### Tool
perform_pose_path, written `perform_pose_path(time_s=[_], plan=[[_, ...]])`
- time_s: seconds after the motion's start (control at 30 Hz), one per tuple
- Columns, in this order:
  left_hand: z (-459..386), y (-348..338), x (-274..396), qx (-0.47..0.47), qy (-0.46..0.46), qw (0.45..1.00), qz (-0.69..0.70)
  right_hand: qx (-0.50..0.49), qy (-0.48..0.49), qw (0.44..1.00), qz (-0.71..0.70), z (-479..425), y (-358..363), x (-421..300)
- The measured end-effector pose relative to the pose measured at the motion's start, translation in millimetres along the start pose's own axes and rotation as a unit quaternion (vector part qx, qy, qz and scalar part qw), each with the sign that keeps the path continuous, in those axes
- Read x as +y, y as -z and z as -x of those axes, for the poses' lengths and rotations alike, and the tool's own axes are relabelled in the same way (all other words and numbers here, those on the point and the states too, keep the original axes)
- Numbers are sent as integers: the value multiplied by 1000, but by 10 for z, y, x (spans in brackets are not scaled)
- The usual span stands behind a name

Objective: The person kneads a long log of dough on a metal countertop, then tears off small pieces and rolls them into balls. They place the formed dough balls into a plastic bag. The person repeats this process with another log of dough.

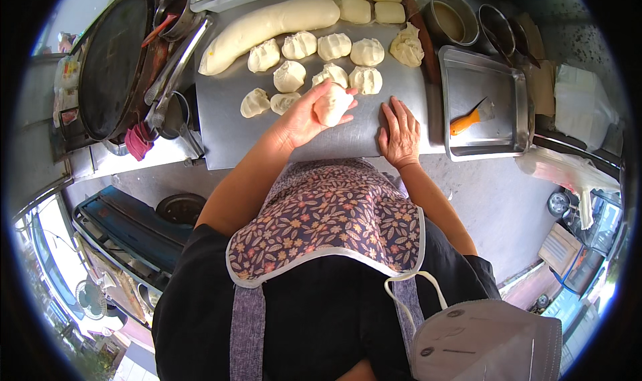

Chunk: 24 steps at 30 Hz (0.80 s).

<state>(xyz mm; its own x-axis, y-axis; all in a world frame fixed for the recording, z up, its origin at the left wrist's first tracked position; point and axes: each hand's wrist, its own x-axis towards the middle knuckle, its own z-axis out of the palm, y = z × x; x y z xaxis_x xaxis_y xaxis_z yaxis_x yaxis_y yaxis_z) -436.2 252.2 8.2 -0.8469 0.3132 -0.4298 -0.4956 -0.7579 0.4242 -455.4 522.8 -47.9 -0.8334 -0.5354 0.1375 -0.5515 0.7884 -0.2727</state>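
My left hand (306, 117) holds a smooth piece of dough (332, 105) above the steel worktop (241, 140), its palm turned up and the fingers curled around the piece. Flat on the worktop, near its front edge, rests my right hand (402, 134) with nothing in it. Several pinched dough balls (300, 45) lie in loose rows beyond my hands; the held piece partly covers one of them. Behind them stretches a long thick roll of dough (276, 22). A rougher dough lump (408, 45) sits at the right, beside a dark wooden rolling pin (422, 40).
Right of the worktop, a metal tray (481, 147) contains a scraper with an orange handle (465, 123). A metal pot of liquid (449, 19) stands behind it. Flattened dough squares (389, 12) lie at the back. On the left are a large round pan (118, 62) and metal tongs (178, 62).
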Motion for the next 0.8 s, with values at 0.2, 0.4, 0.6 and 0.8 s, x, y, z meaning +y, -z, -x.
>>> perform_pose_path(time_s=[0.2,0.4,0.6,0.8], plan=[[114,32,-23,63,-24,997,40,-1,1,1000,-2,7,3,-9],[52,205,-54,95,-18,995,-1,-3,3,1000,-2,6,-7,3],[94,16,-34,109,21,991,70,-13,-1,1000,1,6,-6,7],[-31,276,-279,95,-23,990,-103,-6,3,1000,2,-8,8,-13]])
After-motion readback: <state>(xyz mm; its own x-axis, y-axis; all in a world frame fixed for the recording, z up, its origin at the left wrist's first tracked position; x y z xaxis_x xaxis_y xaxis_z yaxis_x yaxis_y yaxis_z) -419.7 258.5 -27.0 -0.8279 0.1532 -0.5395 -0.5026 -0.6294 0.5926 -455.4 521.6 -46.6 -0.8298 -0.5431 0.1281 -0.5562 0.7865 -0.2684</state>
